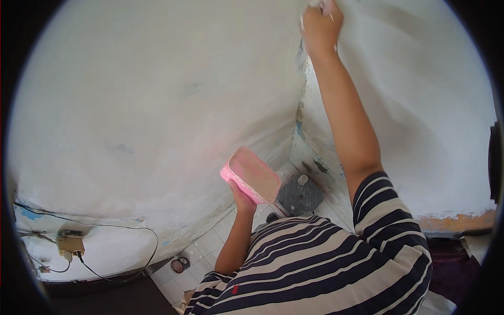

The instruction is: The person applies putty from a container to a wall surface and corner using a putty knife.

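My left hand (243,200) is wrapped round the lower side of a pink plastic tub (229,173), tilted in front of my chest. Pale off-white paste or paint coats its inside. High above, at the corner where two walls meet, my right hand (321,30) is closed, with white smears on its fingers. What those fingers hold, if anything, is cut off by the upper edge of the picture. The pale wall (168,94) beside it has patchy grey and bluish marks, and the corner seam (300,107) shows peeling paint.
A grey stool-like thing (299,197) with a small white cup (302,179) on it stands in the corner below. At lower left, a beige socket box (70,244) has plugs and loose black cables. A round roll-like object (180,264) lies on white floor tiles (209,241).
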Demonstrator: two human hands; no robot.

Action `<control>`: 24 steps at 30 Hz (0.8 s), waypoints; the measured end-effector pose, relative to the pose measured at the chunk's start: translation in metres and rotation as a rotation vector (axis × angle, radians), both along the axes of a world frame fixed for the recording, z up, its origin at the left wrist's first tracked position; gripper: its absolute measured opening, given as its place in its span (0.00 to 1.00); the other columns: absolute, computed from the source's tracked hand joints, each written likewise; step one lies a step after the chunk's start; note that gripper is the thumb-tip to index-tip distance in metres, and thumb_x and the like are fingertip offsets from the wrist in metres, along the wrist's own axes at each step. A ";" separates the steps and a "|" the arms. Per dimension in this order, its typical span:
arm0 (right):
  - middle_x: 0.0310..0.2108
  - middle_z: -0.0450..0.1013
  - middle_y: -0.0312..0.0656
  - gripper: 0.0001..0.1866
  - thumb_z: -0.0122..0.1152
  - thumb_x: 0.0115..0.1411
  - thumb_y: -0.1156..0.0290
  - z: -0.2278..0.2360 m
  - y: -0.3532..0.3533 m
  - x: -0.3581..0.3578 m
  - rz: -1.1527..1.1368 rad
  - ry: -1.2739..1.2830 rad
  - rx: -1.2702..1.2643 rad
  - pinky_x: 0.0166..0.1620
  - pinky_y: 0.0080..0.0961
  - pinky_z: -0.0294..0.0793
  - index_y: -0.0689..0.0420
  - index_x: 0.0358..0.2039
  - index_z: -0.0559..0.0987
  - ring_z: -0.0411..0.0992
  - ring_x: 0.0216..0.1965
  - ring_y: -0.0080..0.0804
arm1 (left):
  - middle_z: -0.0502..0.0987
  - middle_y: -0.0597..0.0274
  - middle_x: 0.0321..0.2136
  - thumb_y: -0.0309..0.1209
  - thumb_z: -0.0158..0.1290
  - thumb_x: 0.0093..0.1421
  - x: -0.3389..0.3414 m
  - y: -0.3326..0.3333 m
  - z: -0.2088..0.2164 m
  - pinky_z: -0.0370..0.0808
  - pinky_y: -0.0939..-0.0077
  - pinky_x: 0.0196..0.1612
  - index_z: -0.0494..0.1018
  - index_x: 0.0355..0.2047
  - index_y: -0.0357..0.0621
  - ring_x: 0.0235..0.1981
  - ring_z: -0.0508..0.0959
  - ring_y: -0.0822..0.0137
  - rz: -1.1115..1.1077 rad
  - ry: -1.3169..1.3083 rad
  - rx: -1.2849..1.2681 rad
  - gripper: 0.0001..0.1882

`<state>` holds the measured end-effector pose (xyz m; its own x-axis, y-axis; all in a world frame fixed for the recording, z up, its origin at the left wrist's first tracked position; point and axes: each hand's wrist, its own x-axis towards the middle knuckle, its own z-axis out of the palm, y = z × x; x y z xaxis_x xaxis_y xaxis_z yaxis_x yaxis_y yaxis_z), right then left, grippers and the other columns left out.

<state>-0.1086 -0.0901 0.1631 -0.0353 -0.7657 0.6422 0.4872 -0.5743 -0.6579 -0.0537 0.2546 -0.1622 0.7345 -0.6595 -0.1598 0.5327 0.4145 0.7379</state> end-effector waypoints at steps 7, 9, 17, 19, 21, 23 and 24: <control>0.61 0.68 0.55 0.34 0.43 0.59 0.88 -0.220 0.017 0.019 -0.225 0.152 0.567 0.56 0.28 0.71 0.65 0.69 0.61 0.71 0.57 0.40 | 0.61 0.56 0.68 0.63 0.31 0.71 -0.004 -0.012 -0.005 0.62 0.58 0.69 0.52 0.71 0.48 0.67 0.63 0.55 0.017 -0.018 -0.004 0.40; 0.59 0.70 0.53 0.34 0.44 0.59 0.88 -0.255 0.008 0.038 -0.079 0.063 0.779 0.49 0.26 0.75 0.65 0.69 0.61 0.75 0.51 0.37 | 0.61 0.56 0.68 0.61 0.32 0.72 -0.009 -0.016 -0.002 0.58 0.60 0.70 0.52 0.71 0.45 0.68 0.62 0.55 0.037 0.021 -0.001 0.39; 0.27 0.63 0.31 0.22 0.45 0.56 0.88 -0.165 -0.044 0.095 -0.010 -0.429 0.761 0.21 0.21 0.59 0.64 0.52 0.74 0.63 0.22 0.18 | 0.60 0.55 0.68 0.61 0.33 0.72 -0.027 -0.025 -0.006 0.59 0.59 0.70 0.52 0.71 0.45 0.68 0.62 0.55 0.050 0.009 -0.031 0.39; 0.27 0.65 0.32 0.22 0.44 0.56 0.88 -0.138 -0.032 0.099 0.064 -0.435 0.652 0.20 0.21 0.58 0.66 0.52 0.73 0.63 0.22 0.18 | 0.60 0.55 0.68 0.61 0.33 0.72 -0.027 -0.023 -0.008 0.59 0.59 0.70 0.52 0.71 0.45 0.68 0.62 0.55 0.066 0.005 -0.014 0.39; 0.35 0.69 0.41 0.28 0.42 0.57 0.88 -0.099 -0.022 0.085 0.084 -0.212 0.539 0.33 0.26 0.65 0.67 0.60 0.67 0.68 0.31 0.27 | 0.60 0.55 0.68 0.61 0.33 0.72 -0.031 -0.027 -0.001 0.60 0.58 0.69 0.51 0.71 0.45 0.68 0.62 0.54 0.070 -0.036 0.009 0.39; 0.41 0.73 0.49 0.33 0.41 0.58 0.87 -0.080 -0.015 0.074 0.026 -0.018 0.467 0.46 0.31 0.72 0.68 0.67 0.61 0.72 0.39 0.36 | 0.61 0.55 0.67 0.63 0.33 0.70 -0.027 -0.029 -0.008 0.63 0.55 0.68 0.51 0.71 0.47 0.67 0.64 0.53 0.052 -0.076 -0.013 0.40; 0.45 0.73 0.53 0.33 0.41 0.58 0.87 -0.053 0.014 0.053 0.116 0.018 0.488 0.50 0.31 0.71 0.69 0.67 0.61 0.73 0.43 0.41 | 0.62 0.54 0.66 0.65 0.33 0.69 -0.025 -0.027 -0.012 0.66 0.52 0.66 0.51 0.71 0.49 0.66 0.66 0.52 0.047 -0.111 -0.044 0.41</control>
<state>-0.0554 -0.0762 0.1105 0.0755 -0.9751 0.2084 0.5159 -0.1406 -0.8450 -0.0784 0.2274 -0.1745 0.7766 -0.6282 -0.0477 0.4279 0.4704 0.7718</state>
